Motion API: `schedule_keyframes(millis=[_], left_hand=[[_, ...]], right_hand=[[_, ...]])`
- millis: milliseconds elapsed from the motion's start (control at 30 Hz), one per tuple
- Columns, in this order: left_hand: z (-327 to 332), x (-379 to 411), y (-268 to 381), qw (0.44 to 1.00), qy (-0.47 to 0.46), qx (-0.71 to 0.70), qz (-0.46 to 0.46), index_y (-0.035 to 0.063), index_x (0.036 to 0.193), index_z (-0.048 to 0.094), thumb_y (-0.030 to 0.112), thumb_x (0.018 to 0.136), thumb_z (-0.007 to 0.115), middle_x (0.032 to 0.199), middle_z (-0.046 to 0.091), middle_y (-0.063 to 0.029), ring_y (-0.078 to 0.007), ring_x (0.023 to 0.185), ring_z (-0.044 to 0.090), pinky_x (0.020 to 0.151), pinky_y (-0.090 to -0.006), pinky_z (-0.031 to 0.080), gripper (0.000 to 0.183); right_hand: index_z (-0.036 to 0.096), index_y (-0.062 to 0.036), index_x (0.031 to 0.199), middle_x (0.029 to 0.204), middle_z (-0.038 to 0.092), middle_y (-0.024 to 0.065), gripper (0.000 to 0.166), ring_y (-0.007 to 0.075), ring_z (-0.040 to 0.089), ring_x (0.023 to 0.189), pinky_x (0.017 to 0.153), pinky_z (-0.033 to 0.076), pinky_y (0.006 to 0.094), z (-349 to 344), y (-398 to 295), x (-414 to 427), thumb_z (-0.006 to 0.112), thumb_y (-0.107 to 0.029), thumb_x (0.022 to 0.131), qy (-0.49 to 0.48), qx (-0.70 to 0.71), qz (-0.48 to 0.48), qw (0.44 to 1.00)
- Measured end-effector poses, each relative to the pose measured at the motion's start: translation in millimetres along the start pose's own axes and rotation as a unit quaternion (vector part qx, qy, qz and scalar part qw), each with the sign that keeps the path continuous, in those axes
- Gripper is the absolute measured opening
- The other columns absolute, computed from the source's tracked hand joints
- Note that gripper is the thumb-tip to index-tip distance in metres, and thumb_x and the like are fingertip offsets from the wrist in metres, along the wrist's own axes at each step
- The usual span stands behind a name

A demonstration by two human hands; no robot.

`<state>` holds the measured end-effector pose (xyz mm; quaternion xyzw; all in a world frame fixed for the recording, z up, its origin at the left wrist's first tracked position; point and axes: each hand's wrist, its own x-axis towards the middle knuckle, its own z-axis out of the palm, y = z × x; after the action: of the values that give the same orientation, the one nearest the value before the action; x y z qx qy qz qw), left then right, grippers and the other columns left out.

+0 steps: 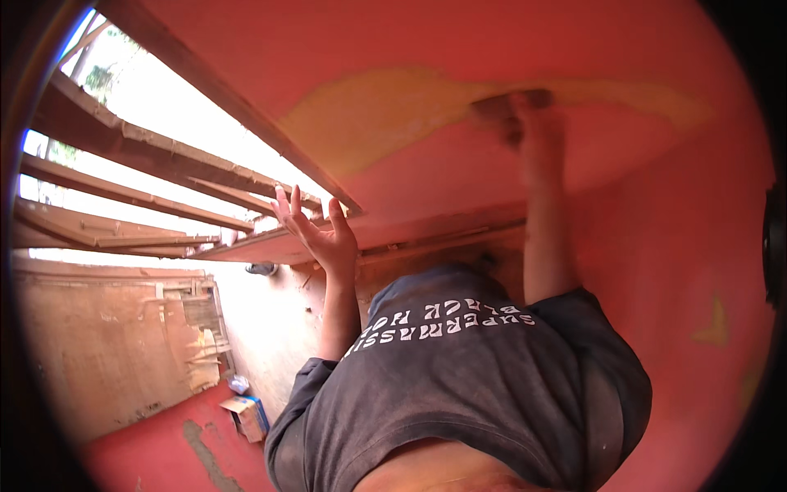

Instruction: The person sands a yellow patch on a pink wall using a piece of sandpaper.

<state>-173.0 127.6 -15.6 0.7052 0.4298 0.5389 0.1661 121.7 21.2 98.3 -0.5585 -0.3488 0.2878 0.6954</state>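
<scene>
My right hand (535,126) is raised and holds a flat, dark tool (511,103) against the red wall (393,37). The hand and tool are motion-blurred, so whether it is a scraper or a sanding block cannot be told. The tool overlaps a long yellowish patch (369,111) on the wall that runs out to both sides of it. My left hand (320,230) is up in the air with its fingers spread and nothing in it. Behind its fingertips appears the corner of an opening crossed by wooden bars (184,157).
Bright daylight comes through the barred opening at upper left. A worn wooden panel (110,350) with a splintered edge is at lower left. Near it are a cardboard box (246,418) and a small plastic bag (238,384). A grey streak (209,455) marks the red surface below.
</scene>
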Motion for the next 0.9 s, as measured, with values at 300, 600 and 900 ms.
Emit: schedule_keyframes(millis=[300, 600, 900], left_hand=[[-39, -18, -36, 0.990, 0.046, 0.020, -0.130, 0.0068, 0.149, 0.041, 0.025, 0.100, 0.061, 0.162, 0.027, -0.0206, -0.0356, 0.152, 0.026, 0.119, -0.0576, 0.026, 0.056], [-46, -13, -27, 0.992, 0.041, 0.016, -0.122, 0.0065, 0.147, 0.045, 0.022, 0.099, 0.061, 0.159, 0.032, -0.0204, -0.0352, 0.148, 0.031, 0.118, -0.0581, 0.028, 0.053], [-58, -34, -36, 0.983, 0.043, 0.037, -0.177, 0.0072, 0.146, 0.046, 0.024, 0.100, 0.060, 0.158, 0.034, -0.0190, -0.0336, 0.146, 0.035, 0.116, -0.0549, 0.030, 0.051]], right_hand=[[0.072, -0.0088, 0.078, 0.076, 0.072, 0.0015, 0.050, 0.0070, 0.058, 0.060, 0.053, 0.043, 0.0284, 33, 28, -1, 0.055, -0.047, 0.104, -0.090, -0.105, 0.028, 0.990], [0.073, -0.0085, 0.089, 0.081, 0.070, 0.0036, 0.043, 0.0122, 0.058, 0.066, 0.058, 0.046, 0.0312, 105, 111, -20, 0.053, -0.042, 0.105, -0.191, -0.338, -0.064, 0.919], [0.071, -0.0034, 0.108, 0.079, 0.069, 0.0029, 0.032, 0.0113, 0.058, 0.063, 0.056, 0.047, 0.0270, 107, 129, -8, 0.049, -0.027, 0.108, -0.209, -0.198, -0.040, 0.957]])
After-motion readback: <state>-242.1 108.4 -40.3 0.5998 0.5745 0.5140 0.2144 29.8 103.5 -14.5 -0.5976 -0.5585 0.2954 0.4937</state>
